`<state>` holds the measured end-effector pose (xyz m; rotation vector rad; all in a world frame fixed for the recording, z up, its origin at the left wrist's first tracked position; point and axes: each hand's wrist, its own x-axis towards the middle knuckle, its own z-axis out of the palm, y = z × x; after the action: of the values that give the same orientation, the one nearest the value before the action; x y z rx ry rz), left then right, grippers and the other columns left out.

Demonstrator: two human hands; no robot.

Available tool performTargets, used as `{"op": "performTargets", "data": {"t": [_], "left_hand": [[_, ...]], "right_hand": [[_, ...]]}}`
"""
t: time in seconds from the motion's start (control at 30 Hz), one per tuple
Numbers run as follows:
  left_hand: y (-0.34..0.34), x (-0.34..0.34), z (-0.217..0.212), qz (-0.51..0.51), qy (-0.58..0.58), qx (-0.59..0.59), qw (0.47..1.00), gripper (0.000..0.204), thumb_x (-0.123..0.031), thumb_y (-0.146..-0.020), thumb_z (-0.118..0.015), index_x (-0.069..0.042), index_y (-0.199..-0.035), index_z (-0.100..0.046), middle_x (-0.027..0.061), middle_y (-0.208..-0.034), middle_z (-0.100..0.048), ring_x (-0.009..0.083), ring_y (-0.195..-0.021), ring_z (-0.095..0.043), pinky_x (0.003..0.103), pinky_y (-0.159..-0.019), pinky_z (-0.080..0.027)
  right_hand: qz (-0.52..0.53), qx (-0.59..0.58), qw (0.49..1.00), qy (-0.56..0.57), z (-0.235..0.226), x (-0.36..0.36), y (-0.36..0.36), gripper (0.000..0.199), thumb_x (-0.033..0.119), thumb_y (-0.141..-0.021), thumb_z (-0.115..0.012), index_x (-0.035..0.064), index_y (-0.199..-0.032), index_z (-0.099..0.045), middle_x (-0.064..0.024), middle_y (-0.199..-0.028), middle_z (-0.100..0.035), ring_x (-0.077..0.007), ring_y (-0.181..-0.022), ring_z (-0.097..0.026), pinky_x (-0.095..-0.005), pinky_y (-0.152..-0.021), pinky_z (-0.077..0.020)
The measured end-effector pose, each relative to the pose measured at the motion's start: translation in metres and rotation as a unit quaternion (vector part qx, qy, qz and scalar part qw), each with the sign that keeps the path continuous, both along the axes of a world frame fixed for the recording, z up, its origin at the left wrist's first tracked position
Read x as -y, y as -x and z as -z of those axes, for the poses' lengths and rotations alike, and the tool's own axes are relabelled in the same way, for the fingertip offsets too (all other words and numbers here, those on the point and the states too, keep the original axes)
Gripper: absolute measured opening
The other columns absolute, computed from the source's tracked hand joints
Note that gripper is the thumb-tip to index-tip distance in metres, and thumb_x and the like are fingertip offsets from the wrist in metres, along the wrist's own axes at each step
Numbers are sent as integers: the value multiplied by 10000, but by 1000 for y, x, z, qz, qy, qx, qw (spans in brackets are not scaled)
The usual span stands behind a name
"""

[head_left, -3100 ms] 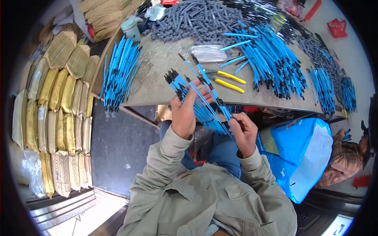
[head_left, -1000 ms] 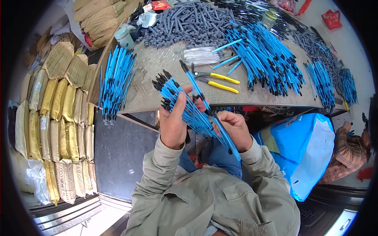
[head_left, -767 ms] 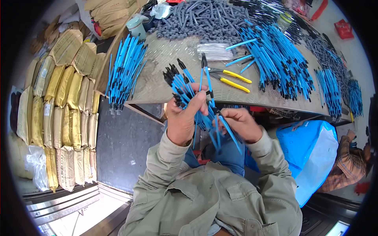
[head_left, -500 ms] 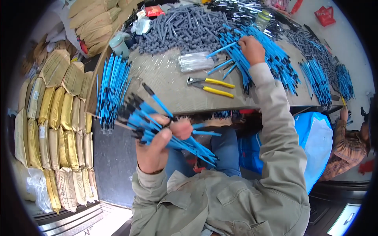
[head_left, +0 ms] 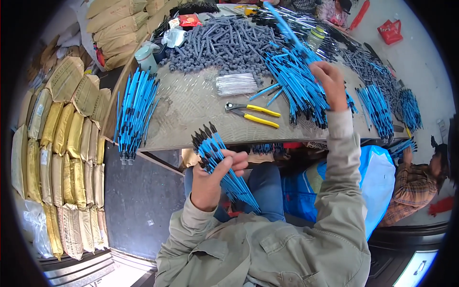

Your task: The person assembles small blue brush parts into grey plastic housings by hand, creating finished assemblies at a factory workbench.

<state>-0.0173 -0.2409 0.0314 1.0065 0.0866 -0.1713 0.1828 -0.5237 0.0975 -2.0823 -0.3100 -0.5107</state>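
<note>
Many thin blue rods (head_left: 235, 185) with black tips, gathered tilted in the left hand (head_left: 209, 184), thumb and fingers (head_left: 237, 157) closed around, before the near edge of the counter (head_left: 186, 110). In the right hand (head_left: 334, 86), pinched by its fingers, a blurred blue length (head_left: 289, 31), raised above the large blue pile (head_left: 291, 91); one rod or more, cannot tell. On the counter, left of this pile: yellow-handled pliers (head_left: 262, 109), just beyond them a flat stack of pale sticks (head_left: 236, 84), farther back a heap of grey pieces (head_left: 210, 48).
</note>
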Motion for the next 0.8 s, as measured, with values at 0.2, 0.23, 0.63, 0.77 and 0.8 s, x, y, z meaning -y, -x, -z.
{"op": "performTargets", "data": {"t": [0.2, 0.23, 0.63, 0.77, 0.8], "left_hand": [[-18, -7, 8, -119, 11, 23, 993, 281, -141, -846, -546, -14, -1094, -501, 208, -1030, -580, 282, -908, -599, 375, -785, -491], [-21, -9, 7, -132, 6, 29, 991, 297, -138, -848, -543, -9, -1111, -496, 206, -1030, -581, 279, -913, -597, 364, -785, -490], [-15, 14, -11, -176, -20, 120, 977, 244, -147, -856, -549, 14, -1039, -542, 95, -829, -611, 172, -755, -609, 285, -697, -498], [-4, 11, -8, -192, -74, 166, 965, 206, -122, -844, -558, 4, -1007, -553, 80, -768, -598, 159, -710, -595, 279, -661, -494], [-2, 10, -7, -213, -77, 175, 958, 189, -115, -839, -560, 2, -988, -556, 92, -761, -599, 166, -698, -587, 292, -653, -490]], "right_hand": [[-53, 25, 966, -250, 10, -10, 119, 151, 125, -805, -564, -1, -889, -569, -31, -700, -535, -82, -589, -450, -199, -559, -360], [-73, 12, 954, -290, 18, -20, 134, 136, 120, -808, -558, 0, -874, -562, -39, -699, -537, -87, -575, -455, -205, -538, -363], [-240, -217, 828, -458, 107, -133, 180, 92, 81, -829, -538, -5, -854, -557, -45, -744, -550, -92, -574, -482, -211, -490, -364], [-277, -196, 835, -433, 111, -140, 188, 95, 63, -830, -535, -8, -886, -563, -33, -794, -551, -97, -643, -512, -210, -558, -402], [-273, -197, 834, -438, 113, -140, 190, 95, 63, -830, -535, -8, -886, -563, -33, -794, -551, -97, -643, -512, -210, -558, -402]]}}
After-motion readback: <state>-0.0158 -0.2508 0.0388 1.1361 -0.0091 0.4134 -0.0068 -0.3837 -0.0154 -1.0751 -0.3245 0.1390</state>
